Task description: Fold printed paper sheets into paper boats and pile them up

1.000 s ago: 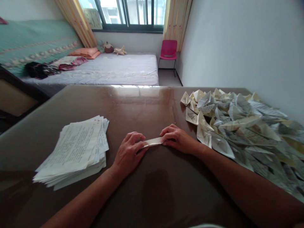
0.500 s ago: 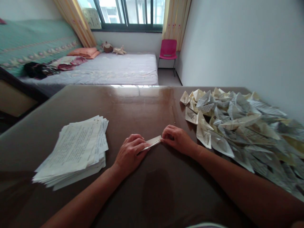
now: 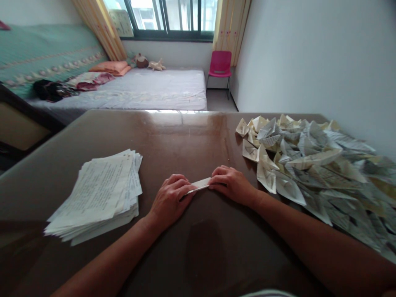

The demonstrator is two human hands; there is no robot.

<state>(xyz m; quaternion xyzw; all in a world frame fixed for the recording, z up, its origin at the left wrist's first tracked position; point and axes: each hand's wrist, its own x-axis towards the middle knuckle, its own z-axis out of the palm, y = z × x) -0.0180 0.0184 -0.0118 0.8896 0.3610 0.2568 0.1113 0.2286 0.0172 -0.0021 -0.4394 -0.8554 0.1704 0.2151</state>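
A small folded strip of paper [image 3: 200, 184] lies on the brown table in front of me, its ends covered by my fingers. My left hand [image 3: 172, 197] grips its left end, thumb at the near edge and fingers on top. At the right end, my right hand [image 3: 230, 184] has its fingers closed on the paper. Left of my hands is a stack of printed sheets [image 3: 99, 194], slightly fanned out. A large heap of folded paper boats [image 3: 309, 161] covers the table's right side.
The brown table [image 3: 173, 136] has a glossy top and meets a white wall on the right. Beyond its far edge stand a bed [image 3: 167, 88] and a pink chair [image 3: 220, 64]. A dark-framed chair back [image 3: 21, 123] is at the left.
My right hand's fingers have flattened and come down over the right end of the folded paper. The left hand keeps its hold. The view has shifted slightly.
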